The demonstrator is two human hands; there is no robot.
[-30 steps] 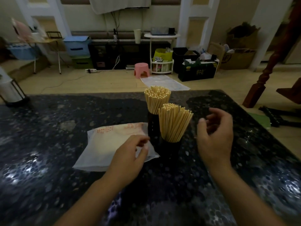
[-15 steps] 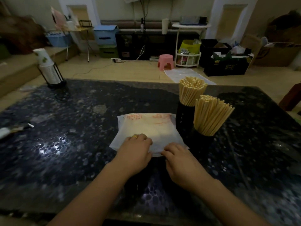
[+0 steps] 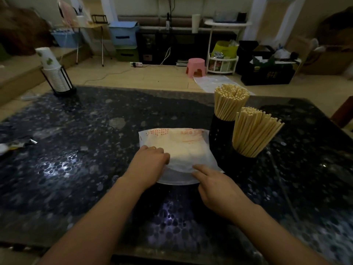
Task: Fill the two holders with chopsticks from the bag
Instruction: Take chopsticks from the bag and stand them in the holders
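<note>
Left hand (image 3: 150,165) laid knuckles-up on the near left corner of the flat white plastic bag with red print (image 3: 183,148), grip bent onto the film; whether pinching, cannot tell. Right hand (image 3: 219,188) at the near right edge, forefinger stretched out touching it, the rest loosely curled. Just right of both grips, two black perforated holders (image 3: 219,134) crammed with pale wooden chopsticks (image 3: 254,131), on the dark speckled stone counter (image 3: 76,150).

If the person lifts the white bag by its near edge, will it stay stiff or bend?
The bag is thin, wrinkled film, so it probably droops. Its bulging middle suggests contents that may slide. The left hand presses it flat; the right hand touches its edge.
</note>
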